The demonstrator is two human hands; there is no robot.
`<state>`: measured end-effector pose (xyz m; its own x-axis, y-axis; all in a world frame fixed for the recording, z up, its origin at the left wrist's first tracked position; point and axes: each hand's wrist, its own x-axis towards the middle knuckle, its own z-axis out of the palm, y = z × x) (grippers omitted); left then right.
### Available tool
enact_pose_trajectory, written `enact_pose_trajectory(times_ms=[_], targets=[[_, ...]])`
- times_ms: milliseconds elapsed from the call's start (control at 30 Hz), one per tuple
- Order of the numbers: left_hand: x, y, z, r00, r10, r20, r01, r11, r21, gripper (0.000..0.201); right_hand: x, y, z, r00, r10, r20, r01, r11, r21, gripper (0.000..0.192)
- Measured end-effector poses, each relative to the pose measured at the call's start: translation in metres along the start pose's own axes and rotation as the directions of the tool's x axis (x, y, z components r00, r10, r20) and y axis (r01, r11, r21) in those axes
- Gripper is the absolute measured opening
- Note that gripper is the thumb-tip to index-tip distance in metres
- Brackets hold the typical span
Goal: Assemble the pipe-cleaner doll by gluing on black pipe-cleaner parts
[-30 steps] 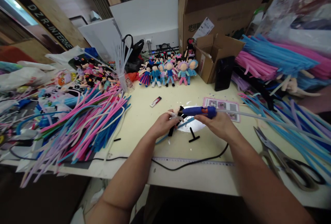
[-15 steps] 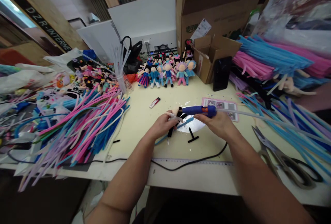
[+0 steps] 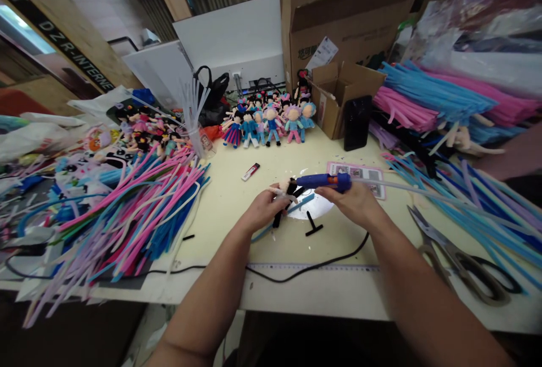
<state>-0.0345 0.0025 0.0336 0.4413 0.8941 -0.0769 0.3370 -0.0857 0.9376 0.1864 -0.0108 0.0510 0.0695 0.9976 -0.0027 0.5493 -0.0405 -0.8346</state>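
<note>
A small doll point(image 3: 284, 191) with a black head and pale arms is held over the middle of the counter point(image 3: 237, 197), pinched in the closed grip of the left hand point(image 3: 261, 213). The nozzle of a blue glue gun point(image 3: 324, 181) is pointed at the doll from the right, and the gun is clasped firmly by the right hand point(image 3: 354, 204). A black cord point(image 3: 305, 265) is seen trailing along the near edge. A black T-shaped piece point(image 3: 314, 224) lies just near of the hands. A heap of pipe cleaners point(image 3: 139, 209) is spread at the left, scissors point(image 3: 459, 257) are laid at the right, and a row of finished dolls point(image 3: 271, 121) is stood at the far side.
</note>
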Motion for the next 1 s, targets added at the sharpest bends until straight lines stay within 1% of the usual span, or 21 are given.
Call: enact_pose_trajectory(times_ms=[200,367,567,800,1000], targets=[[-0.001,-0.005,0.000,1.000,-0.001,-0.021,0.001,0.999,0.040,0.023,-0.001,-0.003,-0.002,1.000,0.018,-0.006,-0.017,1.000,0.017,0.030],[0.000,-0.003,0.000,1.000,0.004,-0.018,-0.004,1.000,0.010,0.023,-0.002,-0.008,-0.004,0.999,-0.002,-0.034,0.003,0.999,0.036,0.026],[0.000,-0.009,0.001,0.999,-0.008,-0.041,0.007,0.999,-0.034,0.029,-0.002,-0.009,-0.005,0.999,0.013,-0.045,-0.011,0.999,0.047,0.025],[0.000,-0.010,0.000,0.998,-0.002,-0.059,0.001,1.000,-0.020,0.032,-0.002,-0.009,-0.006,0.998,0.048,-0.038,-0.046,0.997,0.054,0.027],[-0.001,-0.011,-0.001,0.999,-0.009,-0.044,0.009,1.000,-0.019,0.036,-0.002,-0.010,-0.007,0.999,0.019,-0.029,-0.016,0.995,0.100,0.027]])
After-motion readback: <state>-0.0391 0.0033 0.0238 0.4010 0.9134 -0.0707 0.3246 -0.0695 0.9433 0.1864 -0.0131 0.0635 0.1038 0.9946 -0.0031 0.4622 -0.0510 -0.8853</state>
